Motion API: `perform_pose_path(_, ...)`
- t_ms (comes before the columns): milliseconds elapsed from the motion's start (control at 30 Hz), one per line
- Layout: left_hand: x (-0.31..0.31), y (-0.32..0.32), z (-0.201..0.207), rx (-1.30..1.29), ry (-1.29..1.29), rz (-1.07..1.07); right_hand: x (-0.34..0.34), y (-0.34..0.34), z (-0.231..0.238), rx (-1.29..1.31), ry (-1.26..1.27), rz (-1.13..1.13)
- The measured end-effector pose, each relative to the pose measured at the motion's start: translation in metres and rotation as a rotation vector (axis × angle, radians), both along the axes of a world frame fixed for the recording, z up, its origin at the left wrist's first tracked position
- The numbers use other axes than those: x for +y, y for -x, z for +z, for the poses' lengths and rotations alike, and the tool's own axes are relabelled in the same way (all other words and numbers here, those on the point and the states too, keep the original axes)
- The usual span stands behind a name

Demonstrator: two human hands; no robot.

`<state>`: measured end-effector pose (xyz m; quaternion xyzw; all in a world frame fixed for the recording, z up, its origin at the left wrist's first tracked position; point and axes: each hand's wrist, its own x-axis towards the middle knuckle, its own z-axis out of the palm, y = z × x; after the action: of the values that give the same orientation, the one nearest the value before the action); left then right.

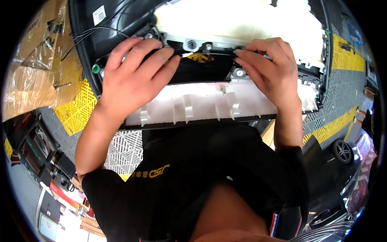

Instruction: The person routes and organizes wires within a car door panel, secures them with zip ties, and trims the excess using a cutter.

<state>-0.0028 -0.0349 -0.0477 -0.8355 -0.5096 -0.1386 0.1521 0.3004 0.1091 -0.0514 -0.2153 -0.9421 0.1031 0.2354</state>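
Note:
A large black car door trim panel (pixel 209 72) lies in front of me, with pale padding (pixel 229 22) on its far part and a white ribbed strip (pixel 205 101) along its near part. My left hand (pixel 139 74) bends its fingers over the panel's left side, palm down. A small white tip (pixel 188 54) shows right at its fingertips; what those fingers grip underneath is hidden. On the right, my right hand (pixel 274 72) pinches thumb and fingers together at the dark edge of the opening, by a metal-centred mount (pixel 239 73). Whatever lies in that pinch is too small to name.
Thin black cables (pixel 94 29) loop over the panel's upper left. A cardboard box wrapped in clear film (pixel 40 68) stands at the left. Yellow and grey grid tiles (pixel 74 109) cover the floor. A car wheel (pixel 342 151) shows at the right, with part of another person (pixel 366 121) beyond.

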Motion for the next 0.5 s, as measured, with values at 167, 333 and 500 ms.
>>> perform_pose_path(167,0.007,-0.001,0.001,0.005,0.007,-0.032,0.013,-0.012,0.0,0.042,0.104,-0.016)
perform_pose_path(333,0.012,0.0,0.001,-0.014,0.042,-0.045,0.01,-0.011,-0.002,-0.061,0.152,0.002)
perform_pose_path(500,0.012,0.0,-0.001,-0.033,0.047,-0.038,0.008,-0.012,0.003,-0.116,0.143,0.009)
